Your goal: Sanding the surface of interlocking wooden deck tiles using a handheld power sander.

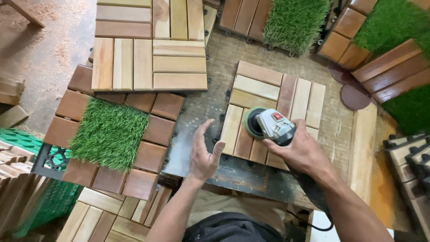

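Note:
My right hand (301,152) grips a grey handheld sander (272,125) with a green-rimmed round pad, tilted on its side over a square wooden deck tile (260,85) that lies on the worn workbench (201,107). My left hand (204,154) hovers open, fingers apart, just left of the tile's near-left corner, holding nothing and touching nothing I can see.
A stack of wooden tiles (148,49) sits at the upper left, above a tile with an artificial grass centre (109,134). More grass-and-wood tiles (293,22) lie at the back and right (394,58). Round sanding discs (354,96), green plastic grid bases (22,141), sawdust-covered floor.

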